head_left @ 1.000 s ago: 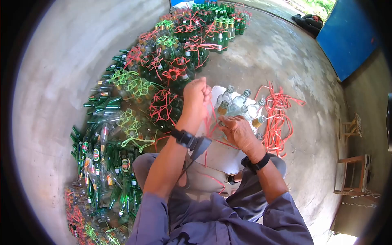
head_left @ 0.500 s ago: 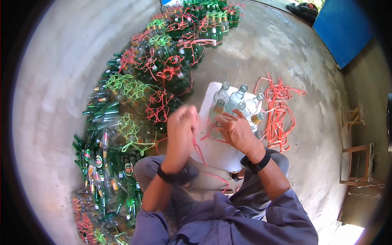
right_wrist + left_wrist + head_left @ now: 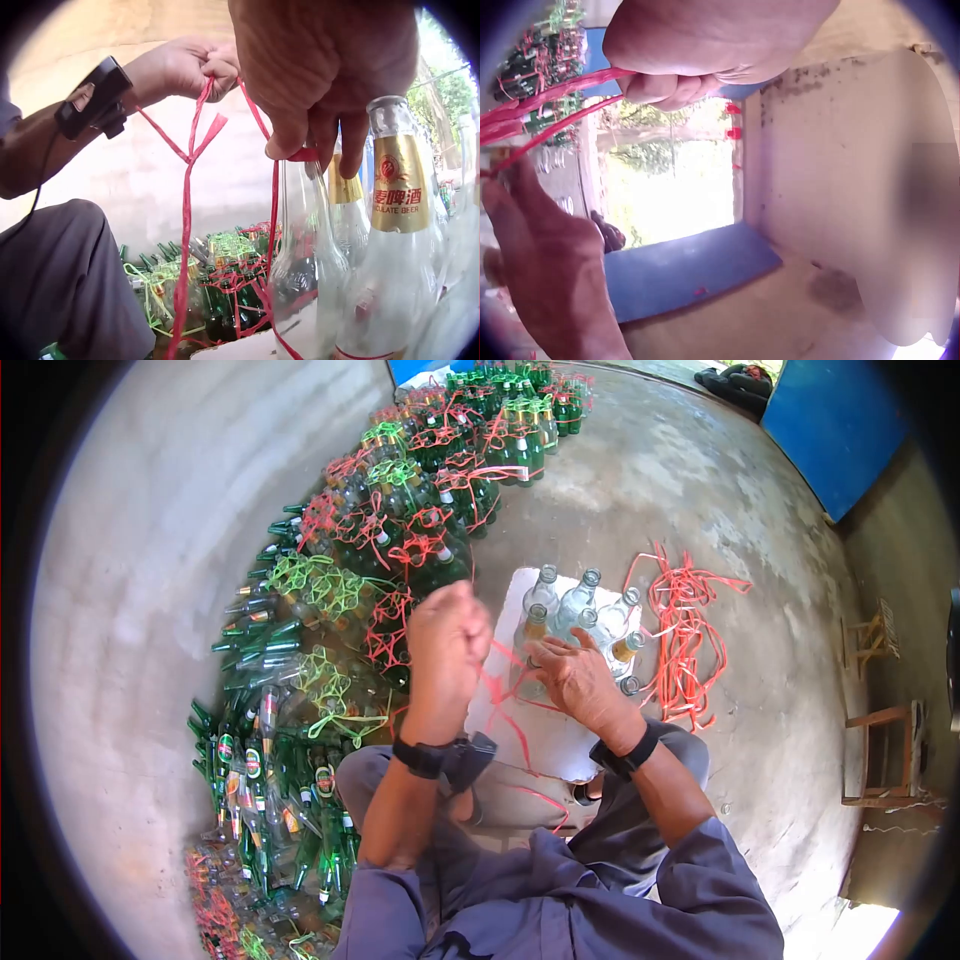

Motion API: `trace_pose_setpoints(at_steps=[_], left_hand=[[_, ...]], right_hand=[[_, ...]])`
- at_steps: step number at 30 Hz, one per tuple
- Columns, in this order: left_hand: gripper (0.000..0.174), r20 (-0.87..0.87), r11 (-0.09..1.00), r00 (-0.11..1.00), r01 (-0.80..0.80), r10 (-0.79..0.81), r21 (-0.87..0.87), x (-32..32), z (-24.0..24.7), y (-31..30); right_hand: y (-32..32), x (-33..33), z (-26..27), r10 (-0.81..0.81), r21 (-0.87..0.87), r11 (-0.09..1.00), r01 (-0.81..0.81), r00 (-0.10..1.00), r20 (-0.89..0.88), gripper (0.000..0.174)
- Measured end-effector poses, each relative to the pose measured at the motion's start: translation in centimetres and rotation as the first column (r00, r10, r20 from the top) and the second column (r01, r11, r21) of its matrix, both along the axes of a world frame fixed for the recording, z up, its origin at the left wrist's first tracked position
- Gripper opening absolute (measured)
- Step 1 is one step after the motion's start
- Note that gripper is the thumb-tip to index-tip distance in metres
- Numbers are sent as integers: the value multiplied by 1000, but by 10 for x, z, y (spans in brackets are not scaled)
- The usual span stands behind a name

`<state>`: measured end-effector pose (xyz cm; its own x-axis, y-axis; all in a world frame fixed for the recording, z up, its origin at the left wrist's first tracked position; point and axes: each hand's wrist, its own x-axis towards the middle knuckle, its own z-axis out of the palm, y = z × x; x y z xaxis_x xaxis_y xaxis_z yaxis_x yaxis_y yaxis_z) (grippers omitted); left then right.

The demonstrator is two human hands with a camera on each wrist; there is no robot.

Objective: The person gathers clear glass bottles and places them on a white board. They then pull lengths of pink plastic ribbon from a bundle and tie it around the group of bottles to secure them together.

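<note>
head view: left hand (image 3: 447, 630) fingers clench the red string (image 3: 503, 678), taut above the clear bottles (image 3: 578, 608) on a white sheet (image 3: 545, 735); right hand (image 3: 578, 678) fingers pinch it at a neck. binding seems half done; tied bundles (image 3: 405, 535) stand nearby.

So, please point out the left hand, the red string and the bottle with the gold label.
left hand (image 3: 450, 632): head view, back of the fist.
red string (image 3: 186, 225): right wrist view, hanging strand.
bottle with the gold label (image 3: 397, 196): right wrist view, gold neck label.
</note>
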<state>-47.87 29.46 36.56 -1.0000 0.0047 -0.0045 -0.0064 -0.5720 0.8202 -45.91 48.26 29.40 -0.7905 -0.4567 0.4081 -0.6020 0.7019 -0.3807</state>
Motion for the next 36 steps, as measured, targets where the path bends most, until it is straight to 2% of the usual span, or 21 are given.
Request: trace_pose_setpoints(at_steps=[2, 8, 10, 11, 12, 14, 15, 16, 18, 19, 21, 22, 24, 25, 27, 28, 30, 31, 33, 34, 36], left_hand=[[34, -1, 999, 1000, -14, 14, 42, 4, -9, -17], [36, -14, 992, 1000, -5, 3, -124, 46, 5, -9], [36, -31, 882, 996, 63, -87, -468, 62, 16, 1], [32, -63, 851, 979, 138, -196, -507, 66, 15, -1], [32, -69, 848, 977, 141, -204, -510, 70, 13, 2], [30, -177, 713, 954, 52, -243, -699, 76, 17, 10], [30, -124, 620, 952, 81, -280, -781, 84, 25, 8], [30, -130, 618, 949, 79, -286, -782, 86, 26, 10], [28, -278, 552, 927, -98, -253, -828, 92, 25, 15], [28, -281, 552, 925, -100, -255, -828, 94, 23, 15], [26, -297, 571, 915, -94, -274, -815, 96, 19, 12], [26, -298, 568, 913, -95, -277, -818, 97, 21, 10], [25, -326, 419, 882, -168, -340, -892, 99, 25, 3], [25, -326, 416, 881, -168, -343, -894, 102, 31, 0], [21, -38, 477, 945, 129, -325, -870, 109, 49, -7], [21, -39, 474, 944, 129, -327, -871, 112, 54, -14], [18, 180, 513, 945, 302, -273, -804, 118, 64, -31], [18, 262, 505, 938, 343, -227, -792, 119, 72, -39], [18, 167, 511, 963, 255, -212, -821, 117, 71, -62], [18, 70, 520, 977, 167, -202, -838, 117, 71, -70], [17, 67, 574, 988, 137, -142, -807, 114, 73, -85]], right_hand=[[1, -1, 1, 1, 5, 1000, -1, 1000, 24, 32], [-1, 3, 1, 2, 1, 1000, -2, 999, 53, 34], [1, 4, 1, -4, -12, 1000, 5, 999, 47, 31], [0, 4, -3, 7, -21, 1000, -6, 1000, 17, 34], [1, 6, -3, 18, -28, 999, -18, 1000, -13, 36], [0, 12, 6, -7, -13, 1000, 6, 994, -109, 39], [-1, 15, 11, -23, 3, 1000, 24, 980, -197, 42], [0, 20, 18, -29, 2, 1000, 30, 979, -203, 42], [0, 31, 28, 47, -85, 994, -70, 967, -251, 44], [-1, 35, 26, 45, -84, 994, -68, 966, -254, 44], [-5, 40, 20, 223, -408, 875, -261, 965, -138, 35], [-7, 43, 20, 220, -411, 874, -260, 965, -141, 35], [-8, 47, 21, 262, -468, 839, -278, 960, -101, 21], [-7, 47, 19, 259, -471, 838, -277, 960, -103, 21], [-2, 44, 14, 295, -529, 806, -266, 955, -31, 9], [1, 45, 15, 292, -530, 806, -265, 956, -34, 9], [4, 49, 16, 205, -624, 771, -124, 977, 59, 9], [5, 49, 15, 207, -628, 768, -126, 977, 58, 9], [6, 50, 8, 258, -774, 632, 42, 930, 261, 15], [8, 51, 7, 259, -776, 629, 44, 929, 263, 15], [13, 50, 7, 270, -775, 622, 107, 900, 341, 21]])
